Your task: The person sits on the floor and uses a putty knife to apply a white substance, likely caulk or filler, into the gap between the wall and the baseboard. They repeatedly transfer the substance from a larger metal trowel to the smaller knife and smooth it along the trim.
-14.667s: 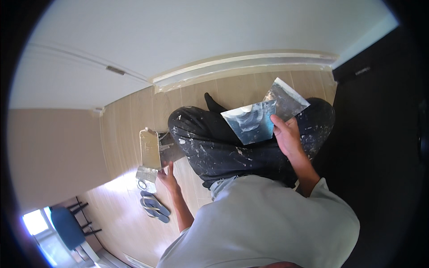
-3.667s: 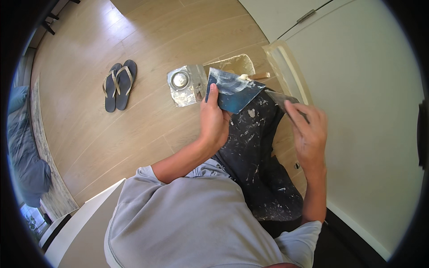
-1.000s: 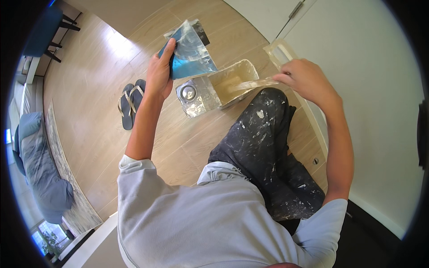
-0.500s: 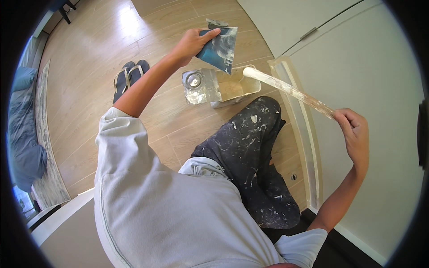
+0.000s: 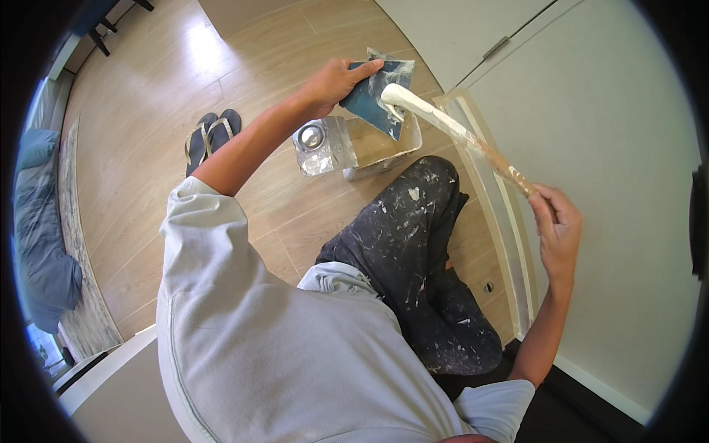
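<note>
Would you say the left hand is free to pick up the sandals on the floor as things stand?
Probably not: the left hand is gripping a blue plastic sheet, and the sandals lie apart from it, off to the left. Nothing blocks the floor between them, though.

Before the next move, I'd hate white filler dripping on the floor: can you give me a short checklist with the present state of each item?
1. Left hand grips the flat blue-grey metal plate: ok.
2. Right hand holds the long wooden stick at its far end: ok.
3. Stick's white-coated tip rests on the plate: ok.
4. Plate sits over the open rectangular tub: ok.
5. Drips on the wooden floor: cannot tell.
</note>
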The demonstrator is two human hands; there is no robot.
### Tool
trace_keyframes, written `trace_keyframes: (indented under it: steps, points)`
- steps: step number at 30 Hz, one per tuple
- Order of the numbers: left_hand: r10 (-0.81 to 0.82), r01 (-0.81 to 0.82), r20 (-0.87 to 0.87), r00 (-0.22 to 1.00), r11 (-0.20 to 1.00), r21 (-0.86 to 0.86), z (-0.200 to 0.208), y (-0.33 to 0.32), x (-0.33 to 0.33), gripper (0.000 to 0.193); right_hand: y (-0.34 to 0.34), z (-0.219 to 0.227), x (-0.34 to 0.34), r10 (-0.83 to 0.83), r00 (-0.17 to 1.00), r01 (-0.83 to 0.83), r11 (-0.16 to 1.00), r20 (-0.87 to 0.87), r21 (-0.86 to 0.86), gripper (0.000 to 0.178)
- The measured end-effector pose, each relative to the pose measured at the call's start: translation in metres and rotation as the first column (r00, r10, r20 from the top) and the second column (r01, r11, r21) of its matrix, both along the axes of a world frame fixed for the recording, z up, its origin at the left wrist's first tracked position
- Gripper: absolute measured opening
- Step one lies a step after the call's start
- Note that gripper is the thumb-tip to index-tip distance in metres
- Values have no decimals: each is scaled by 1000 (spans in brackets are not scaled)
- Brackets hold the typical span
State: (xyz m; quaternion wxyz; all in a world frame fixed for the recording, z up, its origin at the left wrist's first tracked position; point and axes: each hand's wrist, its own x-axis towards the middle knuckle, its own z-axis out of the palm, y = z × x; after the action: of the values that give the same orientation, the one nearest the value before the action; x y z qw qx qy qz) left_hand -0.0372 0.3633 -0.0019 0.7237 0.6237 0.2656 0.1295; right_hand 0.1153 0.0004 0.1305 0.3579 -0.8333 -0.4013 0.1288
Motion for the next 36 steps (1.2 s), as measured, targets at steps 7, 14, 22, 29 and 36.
trace_keyframes:
  steps: [7,14,22,29,36]
  points:
    - [3,-2,6,1000,984,-176,2,-1,-5,51,-24,-32,-8,84,922,-106,994,378,39,29]
    - [3,-3,1,1000,993,-115,-14,8,-2,50,-28,-23,-7,41,905,-95,990,423,107,30]
    - [42,-42,-7,999,955,-294,-30,16,8,46,-20,8,-5,-17,975,-10,993,222,120,21]
    - [74,-59,13,997,880,-471,-48,42,-1,41,-8,13,14,37,994,-44,997,101,59,18]
    - [57,-28,40,998,858,-512,-39,38,-8,39,37,-10,32,248,967,-238,961,62,-142,23]
